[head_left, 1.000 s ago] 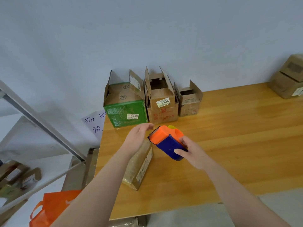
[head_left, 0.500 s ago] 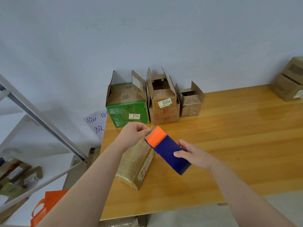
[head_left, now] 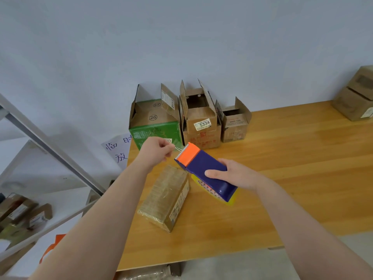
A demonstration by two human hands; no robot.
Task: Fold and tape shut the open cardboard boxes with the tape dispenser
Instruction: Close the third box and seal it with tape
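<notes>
Tape end [head_left: 177, 148] pinched off the tape dispenser [head_left: 203, 170], closed box [head_left: 167, 197] below

Left hand [head_left: 156, 151] pinches the clear strip, fingers curled. Just right of it, the dispenser's orange cutter faces that hand, its blue body gripped by the right hand [head_left: 235, 174]. The box lies under both, nearer the left hand, long axis running away from the person. Open boxes [head_left: 201, 122] stand behind.

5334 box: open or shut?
Open. The 5334 box has its side flaps standing up, the labelled front flap hangs outward, and its dark inside shows. No tape is visible across its top.
</notes>
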